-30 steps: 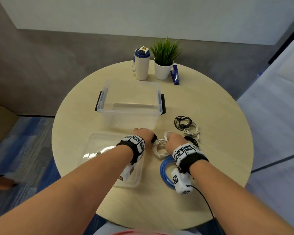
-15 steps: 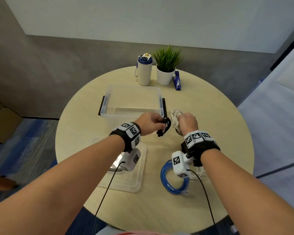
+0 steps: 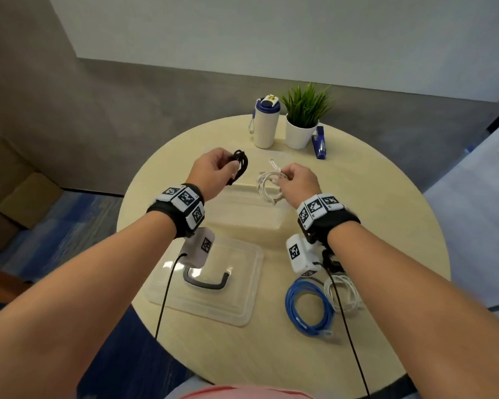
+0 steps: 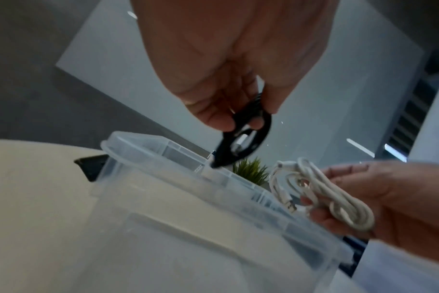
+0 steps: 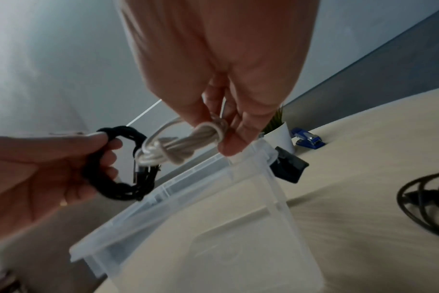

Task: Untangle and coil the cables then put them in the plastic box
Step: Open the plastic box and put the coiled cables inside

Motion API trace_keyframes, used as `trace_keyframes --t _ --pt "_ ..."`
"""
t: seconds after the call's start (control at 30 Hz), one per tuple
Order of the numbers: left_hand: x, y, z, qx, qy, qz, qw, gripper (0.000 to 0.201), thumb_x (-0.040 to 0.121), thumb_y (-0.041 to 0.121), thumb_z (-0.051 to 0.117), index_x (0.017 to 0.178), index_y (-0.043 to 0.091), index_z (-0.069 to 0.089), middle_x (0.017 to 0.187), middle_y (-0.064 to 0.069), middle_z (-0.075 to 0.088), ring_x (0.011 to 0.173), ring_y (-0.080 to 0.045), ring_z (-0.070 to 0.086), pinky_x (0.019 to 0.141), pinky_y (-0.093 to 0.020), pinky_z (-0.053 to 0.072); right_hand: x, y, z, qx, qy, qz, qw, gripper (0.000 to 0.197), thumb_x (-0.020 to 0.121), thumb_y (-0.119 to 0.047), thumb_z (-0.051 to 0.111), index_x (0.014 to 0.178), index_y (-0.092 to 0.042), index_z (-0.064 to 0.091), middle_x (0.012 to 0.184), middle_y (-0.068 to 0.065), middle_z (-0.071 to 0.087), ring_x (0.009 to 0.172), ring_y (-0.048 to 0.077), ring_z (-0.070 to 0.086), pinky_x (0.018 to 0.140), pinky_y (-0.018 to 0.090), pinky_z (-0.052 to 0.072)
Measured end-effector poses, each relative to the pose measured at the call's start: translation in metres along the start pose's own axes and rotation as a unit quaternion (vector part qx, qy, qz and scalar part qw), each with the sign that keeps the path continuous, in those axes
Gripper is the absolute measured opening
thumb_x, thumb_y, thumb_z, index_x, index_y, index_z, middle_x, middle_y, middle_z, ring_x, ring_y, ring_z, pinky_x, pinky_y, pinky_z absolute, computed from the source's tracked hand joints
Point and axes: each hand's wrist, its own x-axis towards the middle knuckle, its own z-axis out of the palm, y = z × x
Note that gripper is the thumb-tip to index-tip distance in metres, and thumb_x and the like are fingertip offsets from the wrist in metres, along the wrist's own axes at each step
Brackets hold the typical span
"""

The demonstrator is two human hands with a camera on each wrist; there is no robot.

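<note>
My left hand [image 3: 228,169] is raised above the clear plastic box [image 3: 251,223] and pinches a small black cable coil [image 3: 241,165] that hangs from its fingers. Beside it, my right hand [image 3: 285,176] grips a white coiled cable [image 3: 268,187], also above the box. The left wrist view has the black coil [image 4: 249,138] over the box rim [image 4: 163,156], with the white coil [image 4: 321,196] to its right. In the right wrist view my fingers wrap the white coil [image 5: 188,142] near the black coil [image 5: 118,178]. The two coils are apart.
The box lid [image 3: 236,292] with a dark handle lies near me on the round table. A blue cable coil [image 3: 308,306], another white cable [image 3: 343,295] and a black cable [image 5: 426,204] lie at the right. A bottle [image 3: 265,122], potted plant [image 3: 303,119] and blue stapler [image 3: 319,142] stand behind the box.
Both hands have lifted off the table, each taking a coil with it, and have moved up and forward over the box. They are now farther apart.
</note>
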Motion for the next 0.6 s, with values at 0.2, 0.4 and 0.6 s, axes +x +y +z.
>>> trace_keyframes --t 0.2,0.4,0.6 --pt "0.002 -0.016 0.006 0.298 -0.053 0.055 0.952 0.023 0.088 0.018 0.063 0.110 0.013 0.068 0.107 -0.013 0.065 0.106 -0.031 0.055 0.088 -0.035 0.044 0.004 -0.005 0.015 -0.093 0.056 -0.085 0.990 0.009 0.091 -0.010 0.051 0.098 -0.008 0.057 0.093 0.009 0.060 0.083 0.027 0.054 0.071 0.035 0.047" --pt "0.003 -0.024 0.013 0.319 -0.116 0.010 0.941 0.024 0.089 0.028 0.061 0.110 0.016 0.069 0.104 -0.011 0.062 0.103 -0.026 0.053 0.083 -0.031 0.042 0.005 0.000 0.018 -0.101 0.066 -0.081 0.989 0.011 0.090 -0.003 0.050 0.088 -0.013 0.055 0.088 0.013 0.056 0.077 0.024 0.046 0.066 0.027 0.035" --pt "0.001 -0.020 0.023 0.290 -0.180 -0.050 0.939 0.023 0.091 0.027 0.057 0.104 0.012 0.068 0.090 -0.007 0.063 0.081 -0.020 0.054 0.068 -0.025 0.039 0.007 0.003 0.013 -0.137 -0.029 -0.072 0.988 0.026 0.083 0.003 0.043 0.082 -0.016 0.062 0.100 0.015 0.062 0.082 0.031 0.060 0.064 0.028 0.042"
